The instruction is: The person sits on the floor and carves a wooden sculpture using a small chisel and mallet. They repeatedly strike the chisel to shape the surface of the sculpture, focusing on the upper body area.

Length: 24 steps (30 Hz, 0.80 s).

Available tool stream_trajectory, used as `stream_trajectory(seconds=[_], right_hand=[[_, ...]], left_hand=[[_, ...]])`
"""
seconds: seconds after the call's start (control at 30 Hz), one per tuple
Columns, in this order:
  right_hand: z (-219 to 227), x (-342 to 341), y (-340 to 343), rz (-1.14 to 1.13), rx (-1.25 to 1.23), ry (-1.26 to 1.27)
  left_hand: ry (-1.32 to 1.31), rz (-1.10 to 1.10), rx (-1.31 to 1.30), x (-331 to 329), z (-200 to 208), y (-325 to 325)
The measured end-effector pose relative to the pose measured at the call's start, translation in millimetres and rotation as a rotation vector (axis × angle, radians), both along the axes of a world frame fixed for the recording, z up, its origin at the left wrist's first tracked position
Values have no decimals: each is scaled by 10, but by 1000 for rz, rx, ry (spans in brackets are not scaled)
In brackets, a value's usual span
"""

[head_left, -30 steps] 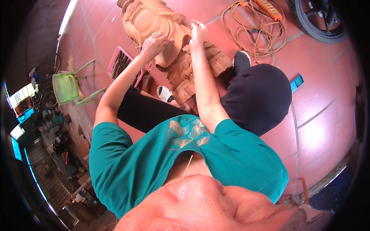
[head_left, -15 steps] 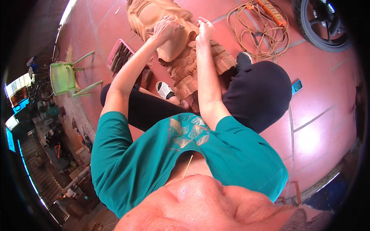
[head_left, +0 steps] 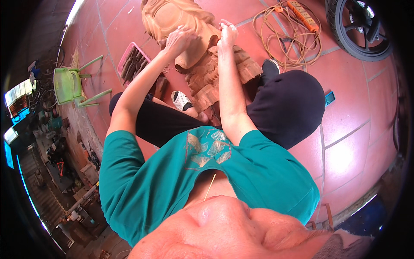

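Both arms are stretching forward over the lap, elbows slightly bent, and the hands are staying clear of each other over the carved wooden figure (head_left: 195, 55), which is lying on the red tiled floor (head_left: 345, 118) between the legs. The left hand (head_left: 181, 39) is lying back up across the smooth upper part; its fingertips are blurring, so whether it is gripping anything cannot be told. The right hand (head_left: 227, 34) is curling its fingers by the figure's right edge, hiding whatever it may be holding. The right forearm (head_left: 230, 84) is crossing over the rough-cut lower end and covering part of it. A pink basket (head_left: 143, 52) of dark pieces is sitting left of the figure, partly behind the left forearm (head_left: 140, 84); a green chair (head_left: 67, 85) is standing farther left. Right of the figure, tan cable (head_left: 284, 43) is lying coiled beside an orange power strip (head_left: 303, 16), near a black wheel (head_left: 340, 39).
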State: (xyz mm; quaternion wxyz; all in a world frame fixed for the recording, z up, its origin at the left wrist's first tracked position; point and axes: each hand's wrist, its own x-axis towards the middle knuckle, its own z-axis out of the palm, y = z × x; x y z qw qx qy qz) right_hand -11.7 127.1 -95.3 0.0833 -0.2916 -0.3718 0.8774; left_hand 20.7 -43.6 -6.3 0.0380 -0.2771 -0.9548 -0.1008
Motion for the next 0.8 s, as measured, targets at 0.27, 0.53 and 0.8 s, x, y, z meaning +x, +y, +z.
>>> stream_trajectory(seconds=[0.27,0.53,0.8], right_hand=[[-67,-26,27,4,-6,-19],[-14,6,-12,-7,9,5],[-71,-16,8,0,-19,-11]], left_hand=[[-157,132,171,400,11,143],[-31,89,-13,179,-12,247],[-112,182,-1,64,-112,287]])
